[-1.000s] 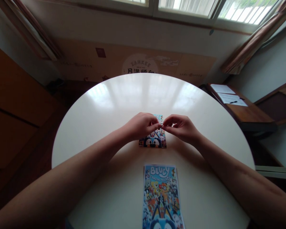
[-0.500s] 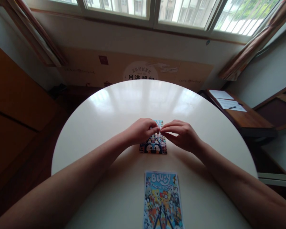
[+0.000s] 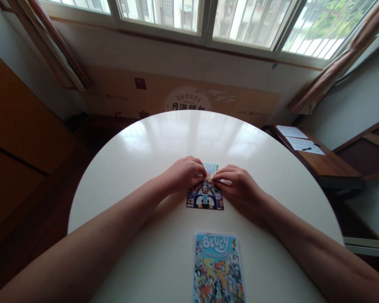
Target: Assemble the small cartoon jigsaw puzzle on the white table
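A small, colourful jigsaw puzzle [image 3: 205,201] lies flat on the white table, with a blue cartoon dog's face along its near edge. My left hand [image 3: 189,173] reaches over its left side, fingers curled and fingertips close together at the middle of the picture. From the right, my right hand [image 3: 236,182] brings thumb and fingertips together at the puzzle's right half. Whatever sits between the fingers of either hand is too small to make out. Closer to me lies a printed Bluey picture card [image 3: 219,267], its lower end cut off by the frame.
The round white table [image 3: 129,168] has a glossy top that reflects the windows. On the right, a wooden side table [image 3: 331,162] bears papers [image 3: 303,145] and a pen. Behind are a printed cardboard panel [image 3: 158,90] and windows; an orange-brown cabinet [image 3: 19,139] stands left.
My hands have moved slightly apart from their meeting point above the puzzle, and the fingertips now sit lower on it. More of the puzzle's top shows. The view has tilted up a little.
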